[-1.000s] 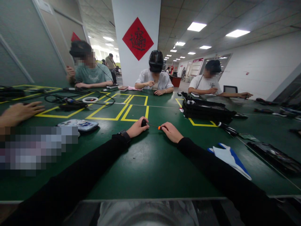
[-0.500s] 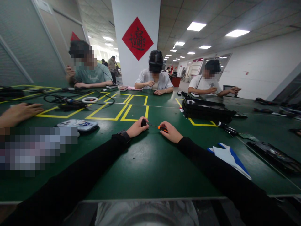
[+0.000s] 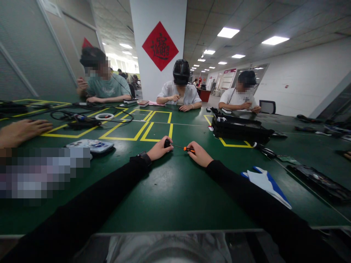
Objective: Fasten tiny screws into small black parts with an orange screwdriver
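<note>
My right hand (image 3: 200,155) is closed round the orange and black handle of a screwdriver (image 3: 189,149), whose thin shaft points left. In my left hand (image 3: 160,149), fingers wrapped, sits a small black object (image 3: 167,143); its kind is too small to make out. The screwdriver's tip reaches the left fingers by this black object, and whether it touches cannot be seen. Both hands are low over the green table (image 3: 164,204), in front of the yellow tape outlines.
A blue and white glove (image 3: 267,184) and a black device part (image 3: 318,180) lie right. Beyond them are stacked black housings (image 3: 241,128). A patterned case (image 3: 91,145), cables (image 3: 82,118) and another person's hand (image 3: 27,130) are left. Several people sit around the table.
My hands and the screwdriver have hardly moved. The person at the far right has drawn an outstretched hand in toward the other one.
</note>
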`<state>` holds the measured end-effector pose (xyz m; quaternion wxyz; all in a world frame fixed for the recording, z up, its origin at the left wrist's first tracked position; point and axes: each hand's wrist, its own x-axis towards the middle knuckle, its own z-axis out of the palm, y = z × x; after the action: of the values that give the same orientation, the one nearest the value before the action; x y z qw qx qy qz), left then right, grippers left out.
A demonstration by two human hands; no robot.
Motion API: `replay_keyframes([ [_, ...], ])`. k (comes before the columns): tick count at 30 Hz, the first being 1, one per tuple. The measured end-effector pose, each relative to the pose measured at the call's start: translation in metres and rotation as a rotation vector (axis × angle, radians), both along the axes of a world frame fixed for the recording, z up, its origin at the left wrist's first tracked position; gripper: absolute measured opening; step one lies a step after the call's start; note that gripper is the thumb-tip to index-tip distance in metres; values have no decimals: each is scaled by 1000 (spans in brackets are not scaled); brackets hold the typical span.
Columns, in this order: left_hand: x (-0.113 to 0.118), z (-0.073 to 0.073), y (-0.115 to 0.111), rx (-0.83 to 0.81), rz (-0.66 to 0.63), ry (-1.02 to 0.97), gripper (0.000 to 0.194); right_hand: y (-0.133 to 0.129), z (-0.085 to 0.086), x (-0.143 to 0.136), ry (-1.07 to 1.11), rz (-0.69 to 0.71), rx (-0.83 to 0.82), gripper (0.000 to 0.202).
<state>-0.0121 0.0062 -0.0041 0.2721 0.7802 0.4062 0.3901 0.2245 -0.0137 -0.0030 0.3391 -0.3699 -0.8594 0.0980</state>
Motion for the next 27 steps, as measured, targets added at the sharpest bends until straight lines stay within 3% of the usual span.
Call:
replay_keyframes([
  [13, 1, 3, -2, -3, -2, -8, 25, -2, 5, -2, -99, -10, 27, 26],
  [20, 0, 2, -1, 4, 18, -6, 26, -4, 4, 0, -73, -7, 7, 11],
  [27, 1, 2, -1, 13, 0, -4, 25, -5, 6, -2, -103, -9, -9, 17],
])
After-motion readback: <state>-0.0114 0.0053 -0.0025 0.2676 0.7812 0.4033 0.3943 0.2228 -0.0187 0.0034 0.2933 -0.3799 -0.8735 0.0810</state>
